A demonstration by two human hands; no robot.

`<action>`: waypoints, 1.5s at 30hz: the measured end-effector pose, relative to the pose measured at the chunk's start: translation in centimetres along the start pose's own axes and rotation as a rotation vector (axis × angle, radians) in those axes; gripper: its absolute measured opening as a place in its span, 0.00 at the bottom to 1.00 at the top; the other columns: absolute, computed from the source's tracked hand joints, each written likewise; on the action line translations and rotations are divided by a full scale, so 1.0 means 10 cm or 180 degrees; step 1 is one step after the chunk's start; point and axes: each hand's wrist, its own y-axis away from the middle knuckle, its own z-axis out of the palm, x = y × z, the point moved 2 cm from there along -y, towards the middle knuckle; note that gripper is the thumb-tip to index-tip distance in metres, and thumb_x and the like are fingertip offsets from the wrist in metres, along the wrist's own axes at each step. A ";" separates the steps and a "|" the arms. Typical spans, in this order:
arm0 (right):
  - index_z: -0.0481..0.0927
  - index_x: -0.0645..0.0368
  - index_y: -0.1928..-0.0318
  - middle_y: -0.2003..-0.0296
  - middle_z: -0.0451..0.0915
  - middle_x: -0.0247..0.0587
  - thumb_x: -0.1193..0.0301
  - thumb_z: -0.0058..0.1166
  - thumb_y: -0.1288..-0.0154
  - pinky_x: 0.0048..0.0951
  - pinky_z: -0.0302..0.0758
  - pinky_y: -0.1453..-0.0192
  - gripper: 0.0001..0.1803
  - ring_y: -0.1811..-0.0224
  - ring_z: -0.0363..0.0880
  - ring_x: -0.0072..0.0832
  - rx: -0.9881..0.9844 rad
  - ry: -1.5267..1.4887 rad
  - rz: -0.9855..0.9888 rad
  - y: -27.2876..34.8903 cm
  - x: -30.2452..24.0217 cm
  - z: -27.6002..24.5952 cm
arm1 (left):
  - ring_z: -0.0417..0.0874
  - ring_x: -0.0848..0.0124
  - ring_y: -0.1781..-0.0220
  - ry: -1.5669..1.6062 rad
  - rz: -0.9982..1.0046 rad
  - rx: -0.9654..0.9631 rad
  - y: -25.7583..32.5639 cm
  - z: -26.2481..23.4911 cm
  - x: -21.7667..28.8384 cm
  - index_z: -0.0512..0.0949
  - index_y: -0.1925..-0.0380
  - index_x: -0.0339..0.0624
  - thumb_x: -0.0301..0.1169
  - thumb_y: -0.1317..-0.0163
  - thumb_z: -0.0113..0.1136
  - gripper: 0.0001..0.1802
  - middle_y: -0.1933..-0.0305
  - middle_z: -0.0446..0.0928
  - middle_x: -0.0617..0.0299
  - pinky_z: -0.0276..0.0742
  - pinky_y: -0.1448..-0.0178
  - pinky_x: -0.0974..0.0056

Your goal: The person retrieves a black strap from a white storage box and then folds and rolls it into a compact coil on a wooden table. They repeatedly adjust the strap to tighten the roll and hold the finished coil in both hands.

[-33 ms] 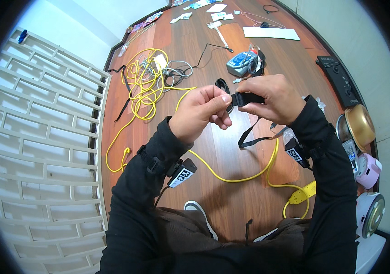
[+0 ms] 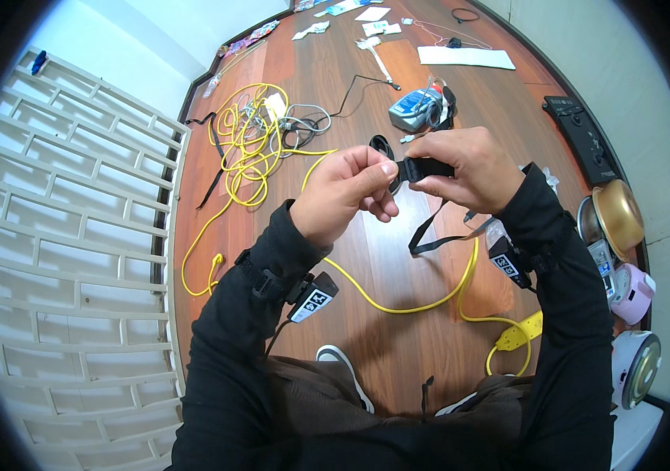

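1. We hold a black webbing strap (image 2: 432,169) up between both hands, above the wooden floor (image 2: 382,345).
2. Our right hand (image 2: 472,169) pinches it between thumb and fingers; our left hand (image 2: 347,192) has thumb and index finger pressed together at its left end, seemingly pinching it, the other fingers curled loosely.
3. A black loop (image 2: 381,144) shows just beyond our left fingertips; a slack black band (image 2: 428,246) hangs below our right hand. Whether they join the strap, we cannot tell.
4. We judge the step in hand as fingertip handling of the strap's end; moving it calls for a steady right pinch and fine left-finger control.
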 end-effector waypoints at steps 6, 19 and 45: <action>0.79 0.62 0.55 0.64 0.82 0.47 0.71 0.66 0.47 0.33 0.79 0.60 0.18 0.64 0.83 0.42 -0.0150 -0.0163 0.0474 0.04 -0.01 0.06 | 0.84 0.74 0.67 -0.0358 -0.0005 -0.0006 0.01 -0.02 0.00 0.74 0.59 0.40 0.37 0.32 0.57 0.11 0.66 0.79 0.63 0.79 0.64 0.72; 0.78 0.62 0.56 0.73 0.79 0.42 0.70 0.59 0.42 0.28 0.75 0.65 0.14 0.71 0.80 0.29 0.0120 -0.0929 0.0329 0.02 -0.10 0.07 | 0.78 0.79 0.68 -0.0800 0.0541 -0.0058 -0.03 0.03 -0.06 0.78 0.63 0.38 0.33 0.36 0.62 0.10 0.69 0.80 0.64 0.74 0.61 0.73; 0.72 0.62 0.66 0.73 0.68 0.28 0.71 0.49 0.39 0.21 0.65 0.60 0.07 0.66 0.65 0.17 0.0399 -0.2641 0.1542 0.21 0.35 0.25 | 0.83 0.58 0.64 0.0872 0.0135 -0.0984 0.04 0.14 -0.04 0.75 0.63 0.34 0.35 0.35 0.52 0.13 0.70 0.80 0.53 0.77 0.53 0.57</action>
